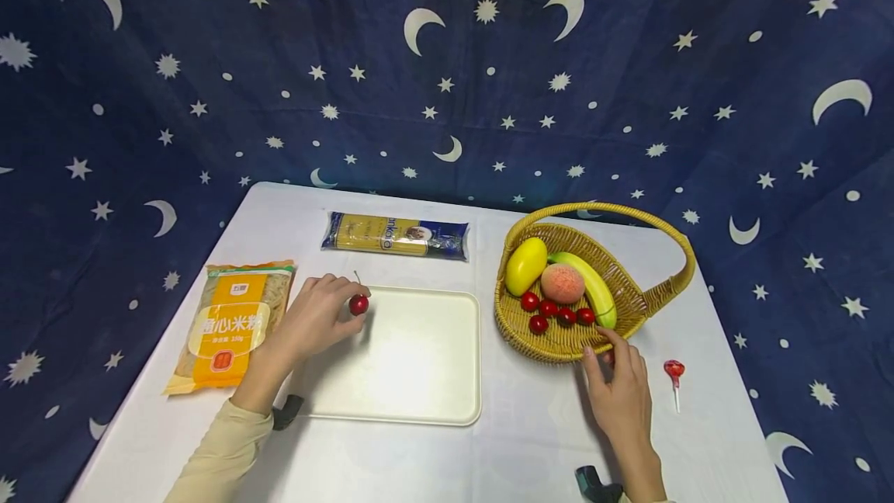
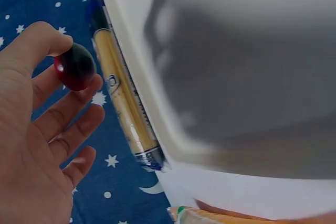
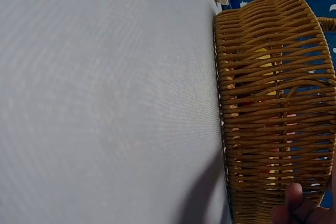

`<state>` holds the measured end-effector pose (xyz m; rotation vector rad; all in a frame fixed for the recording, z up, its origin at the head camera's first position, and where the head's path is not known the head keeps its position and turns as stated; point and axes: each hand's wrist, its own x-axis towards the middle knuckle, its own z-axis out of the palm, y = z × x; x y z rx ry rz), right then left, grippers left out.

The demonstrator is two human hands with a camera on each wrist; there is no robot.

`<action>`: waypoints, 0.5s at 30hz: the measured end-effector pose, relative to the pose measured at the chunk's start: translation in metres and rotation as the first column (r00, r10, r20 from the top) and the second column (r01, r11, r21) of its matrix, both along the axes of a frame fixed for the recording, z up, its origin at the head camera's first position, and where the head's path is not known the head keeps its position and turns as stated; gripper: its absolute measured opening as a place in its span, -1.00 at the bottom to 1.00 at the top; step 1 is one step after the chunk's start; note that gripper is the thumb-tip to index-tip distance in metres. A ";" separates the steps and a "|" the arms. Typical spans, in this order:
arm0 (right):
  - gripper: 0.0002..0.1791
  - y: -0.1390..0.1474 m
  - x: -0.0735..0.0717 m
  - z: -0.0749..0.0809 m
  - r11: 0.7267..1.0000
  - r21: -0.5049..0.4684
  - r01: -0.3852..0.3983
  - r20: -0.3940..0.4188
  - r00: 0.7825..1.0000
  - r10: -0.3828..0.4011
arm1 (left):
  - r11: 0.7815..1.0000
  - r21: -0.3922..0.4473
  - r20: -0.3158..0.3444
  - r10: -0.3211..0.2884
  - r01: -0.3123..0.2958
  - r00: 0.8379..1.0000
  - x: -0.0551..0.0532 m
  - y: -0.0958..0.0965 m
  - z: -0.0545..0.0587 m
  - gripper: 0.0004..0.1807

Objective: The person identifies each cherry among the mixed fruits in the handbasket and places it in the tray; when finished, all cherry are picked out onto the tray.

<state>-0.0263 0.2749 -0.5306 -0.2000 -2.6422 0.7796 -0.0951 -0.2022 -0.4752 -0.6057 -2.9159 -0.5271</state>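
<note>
Left fingers [image 1: 342, 286] narrowly pinched a glossy, round red cherry [image 1: 358, 304], likely slick enough to slip; I couldn't tell what right fingers [image 1: 618, 344] held.

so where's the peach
In the head view, the peach sits in the basket on the right, between the mango and banana, behind the cherries.

Left hand [image 1: 317, 317], left of centre, pinches cherry [image 1: 359, 304] over tray [image 1: 419, 363] upper-left corner. Right hand [image 1: 624, 390] at basket [image 1: 534, 349] rim, lower right.
</note>
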 end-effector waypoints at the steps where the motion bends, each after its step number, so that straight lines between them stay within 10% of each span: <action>1: -0.52 0.000 0.000 0.000 1.000 -0.001 -0.001 -0.002 1.000 0.001 | 1.000 -0.007 0.004 -0.001 0.001 1.000 0.000 0.000 -0.002 -0.64; 15: -0.51 0.000 0.000 0.002 1.000 -0.009 -0.002 0.009 1.000 0.002 | 0.994 -0.112 0.136 0.002 0.014 0.991 -0.001 -0.001 -0.021 -0.72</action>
